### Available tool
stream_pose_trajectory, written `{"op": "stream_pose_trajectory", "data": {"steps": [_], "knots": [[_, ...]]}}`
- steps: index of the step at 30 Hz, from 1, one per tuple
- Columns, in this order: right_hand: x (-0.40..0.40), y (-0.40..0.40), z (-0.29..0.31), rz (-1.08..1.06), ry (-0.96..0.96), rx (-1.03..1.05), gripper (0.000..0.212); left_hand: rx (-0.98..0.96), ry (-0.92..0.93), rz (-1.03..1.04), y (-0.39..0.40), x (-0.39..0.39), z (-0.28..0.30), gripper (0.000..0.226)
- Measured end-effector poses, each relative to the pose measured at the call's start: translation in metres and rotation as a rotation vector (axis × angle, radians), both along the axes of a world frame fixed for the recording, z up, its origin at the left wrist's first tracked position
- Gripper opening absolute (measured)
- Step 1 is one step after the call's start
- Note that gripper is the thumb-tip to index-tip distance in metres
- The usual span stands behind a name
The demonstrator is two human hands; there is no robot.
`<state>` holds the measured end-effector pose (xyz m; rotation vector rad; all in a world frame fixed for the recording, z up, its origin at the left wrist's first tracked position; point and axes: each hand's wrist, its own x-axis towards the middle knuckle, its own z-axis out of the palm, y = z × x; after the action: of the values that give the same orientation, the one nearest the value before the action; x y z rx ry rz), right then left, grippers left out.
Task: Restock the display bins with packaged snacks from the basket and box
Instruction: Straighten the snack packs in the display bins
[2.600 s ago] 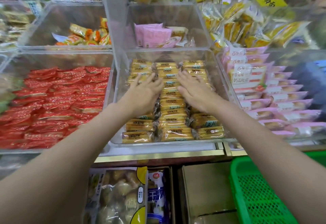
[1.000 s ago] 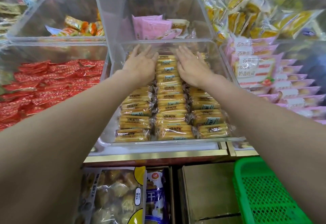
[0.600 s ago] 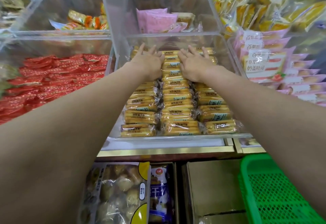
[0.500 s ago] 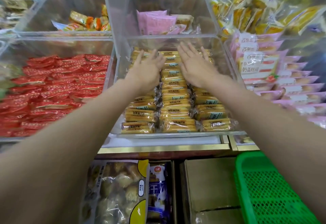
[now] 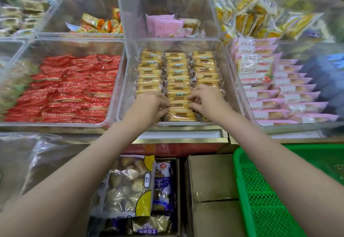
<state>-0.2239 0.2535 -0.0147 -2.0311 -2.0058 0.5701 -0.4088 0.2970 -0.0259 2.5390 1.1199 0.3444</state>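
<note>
Clear acrylic display bin (image 5: 128,80), centre of the shelf, holds yellow snack packs (image 5: 176,72) in 3 rows running front wall to back wall; rows are laid edge-on and overlapping, prob. to fit max qty and keep labels facing up. Neighbour bins: red packs (image 5: 74,87) on the left side, pink bread packs (image 5: 279,91) on the right, both well filled; pink wrappers (image 5: 163,25) in the bin behind, approx. half empty. Below the shelf front edge: green basket (image 5: 260,190) at lower right, cardboard box (image 5: 210,180) beside it w/ flaps shut, big snack bag (image 5: 128,186) to the box's left. Left hand (image 5: 149,106) and right hand (image 5: 206,100) work at the bin's front edge, either side of the middle row. Both hands' fingers are curled inward, tips pinching or nudging the front packs of the middle row; exact hold cannot be confirmed, wrappers hide the tips. Judgement: straightening step, squaring front packs against the front wall. Obstruction: high bin walls limit side access; the forearms cover the front packs of the outer rows.
</note>
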Motion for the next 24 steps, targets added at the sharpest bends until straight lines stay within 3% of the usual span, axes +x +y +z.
{"op": "stream_pose_trajectory", "data": {"steps": [4, 11, 16, 20, 24], "knots": [[-0.001, 0.003, -0.001, -0.109, 0.045, 0.014, 0.022, -0.063, 0.153, 0.082, 0.001, 0.009, 0.007, 0.023], [-0.001, 0.004, 0.001, -0.242, 0.084, -0.027, 0.015, -0.303, -0.023, 0.174, -0.001, 0.006, 0.015, 0.018], [-0.003, 0.004, -0.001, -0.277, 0.091, 0.039, 0.009, -0.234, -0.054, 0.389, -0.004, 0.023, 0.015, 0.029], [-0.001, 0.001, -0.004, -0.276, 0.060, 0.056, 0.011, -0.322, -0.166, 0.473, -0.015, 0.034, 0.006, 0.040], [-0.006, 0.000, -0.006, -0.140, 0.037, 0.023, 0.055, -0.394, -0.369, 0.451, -0.010, 0.029, 0.004, 0.051]]}}
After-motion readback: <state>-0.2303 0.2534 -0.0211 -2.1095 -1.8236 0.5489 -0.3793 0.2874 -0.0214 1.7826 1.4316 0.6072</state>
